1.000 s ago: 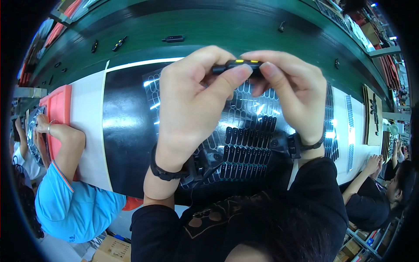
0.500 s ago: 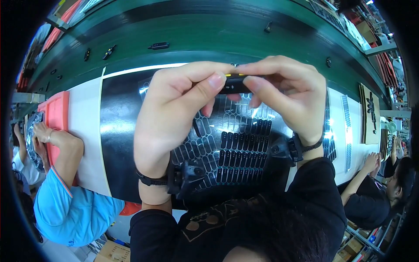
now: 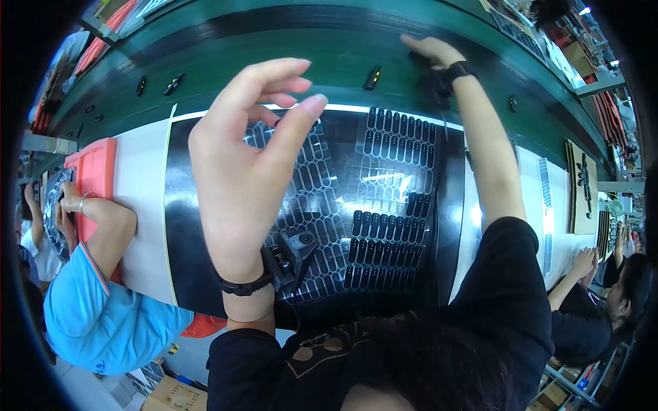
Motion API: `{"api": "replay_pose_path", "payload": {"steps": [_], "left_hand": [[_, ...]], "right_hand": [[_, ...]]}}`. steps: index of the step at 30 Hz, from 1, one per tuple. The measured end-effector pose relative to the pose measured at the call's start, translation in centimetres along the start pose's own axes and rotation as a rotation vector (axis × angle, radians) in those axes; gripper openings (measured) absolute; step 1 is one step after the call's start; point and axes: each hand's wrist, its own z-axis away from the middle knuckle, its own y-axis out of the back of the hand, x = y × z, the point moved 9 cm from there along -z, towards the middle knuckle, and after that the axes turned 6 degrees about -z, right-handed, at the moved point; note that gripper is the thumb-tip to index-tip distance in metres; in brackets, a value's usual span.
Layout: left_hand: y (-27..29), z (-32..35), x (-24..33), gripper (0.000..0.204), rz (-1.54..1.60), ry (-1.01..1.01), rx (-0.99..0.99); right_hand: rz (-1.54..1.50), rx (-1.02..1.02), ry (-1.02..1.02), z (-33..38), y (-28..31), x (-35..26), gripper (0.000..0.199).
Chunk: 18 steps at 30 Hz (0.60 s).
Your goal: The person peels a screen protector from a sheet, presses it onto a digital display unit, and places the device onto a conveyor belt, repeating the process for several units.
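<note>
Far left: a co-worker in a blue shirt (image 3: 103,315), forearm laid over a red tray (image 3: 96,171) at the edge of the white table (image 3: 140,205). Next, on the green conveyor belt (image 3: 274,48) beyond, two small black parts (image 3: 156,85) lying loose. Toward the middle, the left hand (image 3: 250,157) raised above the black slotted tray (image 3: 384,205), fingers spread and loosely curled, empty, touching nothing. At its wrist, a black band, and just beside it a small black fixture (image 3: 291,253) resting on the tray's near edge. Lower right of the tray, rows of dark oblong parts (image 3: 387,250) seated in slots; upper rows mostly bare. Further right, a black part with a yellow mark (image 3: 372,77) lying on the belt, apart from both hands. Beyond it, the right hand (image 3: 432,51) stretched out to the belt, fingertips down on something dark; whether gripping or only touching, impossible to tell. Far right, another person in black (image 3: 610,301) at the table's end.
</note>
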Motion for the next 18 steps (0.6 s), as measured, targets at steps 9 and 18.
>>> {"api": "replay_pose_path", "payload": {"steps": [9, 18], "left_hand": [[0.3, 0.6, 0.6, 0.032, 0.376, -0.029, -0.048], [-1.6, 2.3, 1.4, 0.023, 0.751, 0.050, -0.039]], "right_hand": [[-0.727, -0.117, 0.519, 8.0, 0.8, -10.7, 0.019], [-0.921, 0.025, 0.813, 26.8, 6.9, -14.0, 0.028]]}}
